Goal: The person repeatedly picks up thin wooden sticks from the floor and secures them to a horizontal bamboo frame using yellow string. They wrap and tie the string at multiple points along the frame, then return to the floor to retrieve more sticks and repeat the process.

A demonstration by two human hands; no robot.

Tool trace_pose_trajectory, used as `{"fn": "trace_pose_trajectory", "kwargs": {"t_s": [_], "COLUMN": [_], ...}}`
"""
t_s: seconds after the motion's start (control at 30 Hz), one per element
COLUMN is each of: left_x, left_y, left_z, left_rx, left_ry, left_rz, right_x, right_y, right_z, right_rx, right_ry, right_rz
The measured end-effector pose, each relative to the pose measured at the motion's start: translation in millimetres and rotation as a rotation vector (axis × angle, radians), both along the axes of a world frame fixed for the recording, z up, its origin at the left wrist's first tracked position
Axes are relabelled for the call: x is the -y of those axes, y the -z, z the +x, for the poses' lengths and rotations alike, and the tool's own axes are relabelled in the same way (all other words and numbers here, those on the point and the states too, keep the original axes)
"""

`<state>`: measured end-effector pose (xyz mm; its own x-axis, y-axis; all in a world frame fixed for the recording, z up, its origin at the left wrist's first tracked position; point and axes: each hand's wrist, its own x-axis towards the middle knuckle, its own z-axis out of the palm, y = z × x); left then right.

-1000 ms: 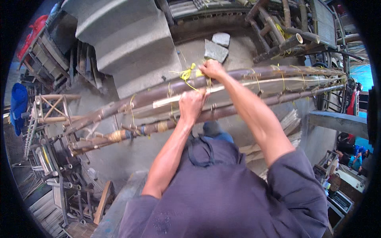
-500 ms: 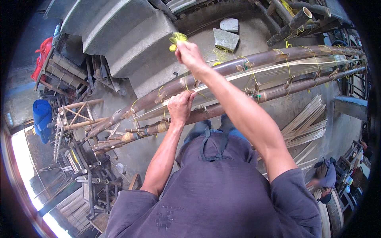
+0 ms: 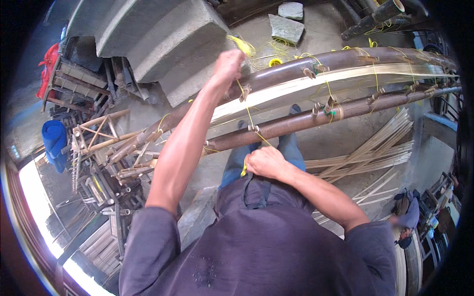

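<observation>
A long bamboo frame lies across in front of me, with a dark far pole (image 3: 286, 75) and a near pole (image 3: 286, 129). Pale split strips (image 3: 296, 89) run between them. Yellow string (image 3: 249, 116) crosses from pole to pole by small pegs. My left hand (image 3: 229, 65) is a closed fist over the far pole, gripping yellow string beside a loose yellow bundle (image 3: 243, 46). Close to my waist, my right hand (image 3: 266, 162) is closed on the string, which runs taut from the near pole; a yellow tuft (image 3: 244, 167) shows beside its fingers.
Concrete steps (image 3: 163, 39) rise beyond the frame, with stone blocks (image 3: 286, 28) and a yellow ring (image 3: 275, 62) to their right. Loose slats (image 3: 368, 148) lie on the floor at right. Bamboo furniture and a blue roll (image 3: 53, 140) stand at left. Another person (image 3: 407, 217) is at far right.
My right hand has come back from beyond the far pole to my waist, drawing string. My left hand has moved from between the poles up to the far pole.
</observation>
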<state>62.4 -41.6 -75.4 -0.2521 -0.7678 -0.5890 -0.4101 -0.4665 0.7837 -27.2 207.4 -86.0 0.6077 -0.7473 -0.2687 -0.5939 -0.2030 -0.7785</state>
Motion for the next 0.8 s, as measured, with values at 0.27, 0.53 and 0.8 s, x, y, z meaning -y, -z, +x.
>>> {"fn": "trace_pose_trajectory", "kwargs": {"t_s": [0.27, 0.53, 0.8], "left_x": [39.6, -100.0, -140.1], "left_y": [0.1, -47.6, -17.8], "left_z": [97.7, 194.3, 182.4], "left_rx": [0.414, 0.210, 0.446], "left_ry": [0.533, 0.436, 0.267], "left_rz": [-0.554, -0.643, -0.804], "right_x": [-37.4, 19.2, 251.2], "right_y": [-46.2, -134.8, -156.3], "right_z": [24.9, 95.8, 174.1], "right_rx": [0.485, 0.027, -0.401], "right_ry": [0.321, 0.405, 0.273], "right_rz": [0.379, -0.096, -0.190]}}
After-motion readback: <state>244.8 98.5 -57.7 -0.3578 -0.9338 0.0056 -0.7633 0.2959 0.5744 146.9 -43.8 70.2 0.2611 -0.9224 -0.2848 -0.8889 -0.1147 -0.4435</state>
